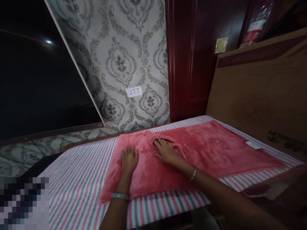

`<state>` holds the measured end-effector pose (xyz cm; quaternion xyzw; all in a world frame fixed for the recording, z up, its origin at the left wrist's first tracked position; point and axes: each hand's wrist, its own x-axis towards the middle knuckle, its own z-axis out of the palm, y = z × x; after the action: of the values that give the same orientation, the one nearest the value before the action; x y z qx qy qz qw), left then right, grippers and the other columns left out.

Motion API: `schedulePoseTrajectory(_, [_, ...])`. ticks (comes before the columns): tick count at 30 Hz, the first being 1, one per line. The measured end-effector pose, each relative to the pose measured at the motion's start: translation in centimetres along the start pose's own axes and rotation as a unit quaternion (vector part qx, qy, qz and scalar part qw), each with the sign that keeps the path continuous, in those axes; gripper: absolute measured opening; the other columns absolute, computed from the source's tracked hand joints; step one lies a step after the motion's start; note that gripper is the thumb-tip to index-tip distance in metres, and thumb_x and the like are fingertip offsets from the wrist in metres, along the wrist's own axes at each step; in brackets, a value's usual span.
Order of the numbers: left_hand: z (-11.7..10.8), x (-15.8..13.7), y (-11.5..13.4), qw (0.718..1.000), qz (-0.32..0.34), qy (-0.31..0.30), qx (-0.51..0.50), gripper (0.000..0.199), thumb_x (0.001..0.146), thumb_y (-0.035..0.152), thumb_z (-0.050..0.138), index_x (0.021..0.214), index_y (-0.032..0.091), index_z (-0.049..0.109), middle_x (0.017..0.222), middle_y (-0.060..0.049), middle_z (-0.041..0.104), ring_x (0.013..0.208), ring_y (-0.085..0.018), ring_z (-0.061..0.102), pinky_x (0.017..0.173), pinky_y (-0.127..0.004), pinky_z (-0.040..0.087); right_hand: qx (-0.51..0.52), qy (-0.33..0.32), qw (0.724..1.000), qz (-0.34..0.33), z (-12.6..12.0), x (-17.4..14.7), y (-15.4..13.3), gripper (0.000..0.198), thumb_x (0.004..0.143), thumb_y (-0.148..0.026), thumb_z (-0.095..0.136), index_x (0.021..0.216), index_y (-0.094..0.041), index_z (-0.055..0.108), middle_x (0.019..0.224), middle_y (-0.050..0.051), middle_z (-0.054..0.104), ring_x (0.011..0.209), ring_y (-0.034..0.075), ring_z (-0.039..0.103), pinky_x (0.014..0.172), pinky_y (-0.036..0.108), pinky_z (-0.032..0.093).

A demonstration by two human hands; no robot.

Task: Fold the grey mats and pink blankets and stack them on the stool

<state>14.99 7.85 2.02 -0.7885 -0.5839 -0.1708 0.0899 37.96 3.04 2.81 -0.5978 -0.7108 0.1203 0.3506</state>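
Observation:
A pink plush cloth [203, 150] lies spread over a striped sheet, its nap showing lighter and darker patches. My left hand [129, 158] rests flat on its left part, fingers stretched out and slightly apart. Near the cloth's back edge, my right hand [166, 151] lies with fingers extended at a rounded opening [171, 139] edged in the same pink plush. The fingertips reach the dark gap there. Neither hand grips anything that I can see. A small white label [253, 145] sits at the cloth's right end.
The striped sheet [79, 172] covers the table. A large cardboard box [259, 89] stands at right, with a plastic bottle [254, 30] above its edge. A dark screen [43, 70] leans in from the left. Patterned wallpaper behind carries a paper marked 277 [134, 91].

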Motion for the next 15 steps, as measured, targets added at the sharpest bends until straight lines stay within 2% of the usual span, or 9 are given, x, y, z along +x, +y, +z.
schedulePoseTrajectory(2, [0.0, 0.1, 0.0, 1.0, -0.001, -0.003, -0.002, 0.045, 0.098, 0.031, 0.04, 0.132, 0.014, 0.064, 0.14, -0.018, 0.06, 0.133, -0.031, 0.052, 0.115, -0.05, 0.036, 0.065, 0.043, 0.994, 0.08, -1.2, 1.8, 1.2, 0.077, 0.07, -0.023, 0.073, 0.144, -0.015, 0.051, 0.158, 0.018, 0.035, 0.147, 0.036, 0.027, 0.12, 0.051, 0.023])
schedulePoseTrajectory(4, [-0.1, 0.1, -0.1, 1.0, 0.0, -0.008, -0.003, 0.045, 0.098, 0.031, 0.04, 0.132, 0.013, 0.064, 0.14, -0.018, 0.06, 0.134, -0.031, 0.052, 0.114, -0.05, 0.037, 0.097, 0.085, 0.982, 0.136, -3.2, 3.4, 3.1, 0.073, 0.077, -0.027, 0.067, 0.145, -0.011, 0.047, 0.16, 0.02, 0.03, 0.15, 0.034, 0.022, 0.121, 0.048, 0.023])
schedulePoseTrajectory(6, [-0.2, 0.2, -0.1, 1.0, 0.004, -0.009, -0.002, 0.046, 0.098, 0.03, 0.04, 0.132, 0.013, 0.064, 0.14, -0.018, 0.06, 0.133, -0.032, 0.053, 0.114, -0.049, 0.038, 0.124, 0.102, 0.972, 0.173, -5.2, 4.0, 5.1, 0.057, 0.085, -0.034, 0.057, 0.137, -0.011, 0.054, 0.152, 0.02, 0.043, 0.143, 0.032, 0.036, 0.116, 0.045, 0.032])
schedulePoseTrajectory(8, [-0.3, 0.2, -0.1, 1.0, 0.005, -0.009, 0.0, 0.046, 0.097, 0.03, 0.04, 0.132, 0.012, 0.064, 0.139, -0.018, 0.061, 0.133, -0.031, 0.053, 0.113, -0.047, 0.038, 0.163, 0.095, 0.962, 0.199, -6.5, 3.6, 6.8, 0.041, 0.089, -0.039, 0.05, 0.116, -0.013, 0.064, 0.129, 0.019, 0.062, 0.121, 0.03, 0.057, 0.103, 0.042, 0.046])
schedulePoseTrajectory(10, [-0.3, 0.3, -0.1, 1.0, 0.005, -0.008, 0.001, 0.046, 0.097, 0.031, 0.04, 0.131, 0.013, 0.065, 0.139, -0.017, 0.061, 0.132, -0.031, 0.054, 0.114, -0.047, 0.038, 0.2, 0.077, 0.953, 0.213, -6.9, 2.5, 7.8, 0.035, 0.089, -0.044, 0.048, 0.094, -0.015, 0.066, 0.101, 0.014, 0.071, 0.092, 0.025, 0.066, 0.083, 0.037, 0.053])
schedulePoseTrajectory(13, [-0.1, 0.4, -0.2, 1.0, 0.006, -0.01, -0.004, 0.046, 0.097, 0.031, 0.04, 0.132, 0.014, 0.065, 0.138, -0.016, 0.061, 0.131, -0.03, 0.054, 0.113, -0.047, 0.038, 0.241, 0.05, 0.943, 0.224, -6.6, 0.6, 8.4, 0.036, 0.085, -0.051, 0.053, 0.072, -0.018, 0.058, 0.069, 0.006, 0.064, 0.061, 0.018, 0.058, 0.06, 0.03, 0.049])
schedulePoseTrajectory(15, [0.0, 0.5, -0.3, 1.0, 0.007, -0.014, -0.011, 0.047, 0.097, 0.031, 0.04, 0.132, 0.013, 0.064, 0.139, -0.016, 0.061, 0.132, -0.031, 0.053, 0.113, -0.047, 0.039, 0.26, 0.032, 0.938, 0.226, -6.5, -0.7, 8.5, 0.04, 0.08, -0.055, 0.061, 0.065, -0.019, 0.052, 0.057, 0.0, 0.055, 0.051, 0.014, 0.049, 0.052, 0.026, 0.042])
